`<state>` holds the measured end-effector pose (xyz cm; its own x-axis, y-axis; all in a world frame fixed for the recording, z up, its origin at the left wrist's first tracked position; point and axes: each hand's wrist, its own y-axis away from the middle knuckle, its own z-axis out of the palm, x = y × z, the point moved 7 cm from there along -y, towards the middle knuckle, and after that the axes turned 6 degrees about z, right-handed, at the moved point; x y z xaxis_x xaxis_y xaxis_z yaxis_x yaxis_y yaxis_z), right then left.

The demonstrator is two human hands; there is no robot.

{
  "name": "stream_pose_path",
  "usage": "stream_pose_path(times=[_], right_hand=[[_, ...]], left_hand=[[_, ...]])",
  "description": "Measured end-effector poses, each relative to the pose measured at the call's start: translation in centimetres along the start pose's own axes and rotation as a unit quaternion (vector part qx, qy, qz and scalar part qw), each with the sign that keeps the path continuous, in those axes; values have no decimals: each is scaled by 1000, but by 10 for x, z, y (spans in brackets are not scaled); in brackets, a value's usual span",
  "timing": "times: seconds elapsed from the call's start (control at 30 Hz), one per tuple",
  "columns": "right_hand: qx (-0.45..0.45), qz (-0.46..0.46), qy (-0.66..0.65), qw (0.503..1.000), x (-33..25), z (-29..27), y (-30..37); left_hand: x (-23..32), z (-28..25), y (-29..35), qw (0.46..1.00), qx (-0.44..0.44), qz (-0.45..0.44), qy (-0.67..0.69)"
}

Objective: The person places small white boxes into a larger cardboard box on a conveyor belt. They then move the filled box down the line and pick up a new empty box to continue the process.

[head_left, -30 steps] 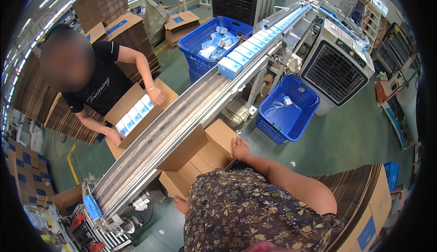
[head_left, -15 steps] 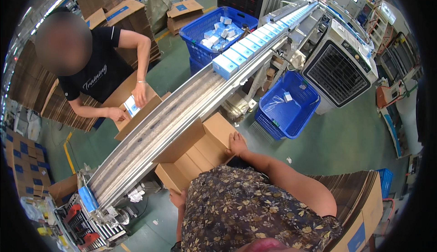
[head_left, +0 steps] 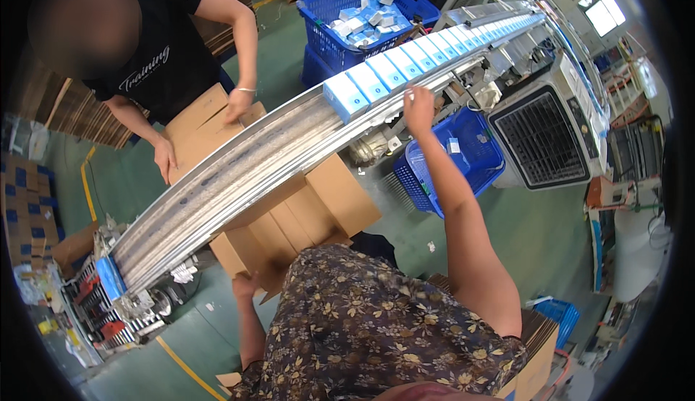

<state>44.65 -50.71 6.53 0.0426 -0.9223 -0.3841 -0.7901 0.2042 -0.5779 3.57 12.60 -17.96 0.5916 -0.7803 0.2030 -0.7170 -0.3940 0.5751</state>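
Note:
An open cardboard box, bare inside, leans against the near side of the conveyor in front of me. My left hand grips the box at its lower left edge; part of the fingers is hidden. Stretched out to the conveyor's near rail, my right hand is open, its fingers loosely bent and nothing seen in them. Just beyond those fingers stands a row of white and blue small cartons, side by side along the belt.
Across the conveyor a co-worker's hands rest on a closed cardboard box. A blue crate of jumbled cartons stands behind the belt. Another blue crate is below my right arm, beside a grey cooler.
My right hand has left the box's right side and reached up to the conveyor. The co-worker's box flaps have been folded over. My view has shifted.

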Motion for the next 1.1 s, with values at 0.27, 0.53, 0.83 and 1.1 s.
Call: stream_pose_path(times=[0.27, 0.53, 0.83, 1.1], right_hand=[[-147, -24, 214, 965, 41, 69, -113], [-357, 100, 72, 926, 1, 96, -91], [-421, 30, -166, 891, -250, 105, 65], [-368, 25, -312, 875, -344, -38, 117]], left_hand=[[203, -132, 33, 933, 130, 238, 239], [315, -199, -10, 849, 132, 302, 412], [236, -257, -53, 908, 254, 173, 284], [161, -391, 135, 848, 372, 289, 242]])
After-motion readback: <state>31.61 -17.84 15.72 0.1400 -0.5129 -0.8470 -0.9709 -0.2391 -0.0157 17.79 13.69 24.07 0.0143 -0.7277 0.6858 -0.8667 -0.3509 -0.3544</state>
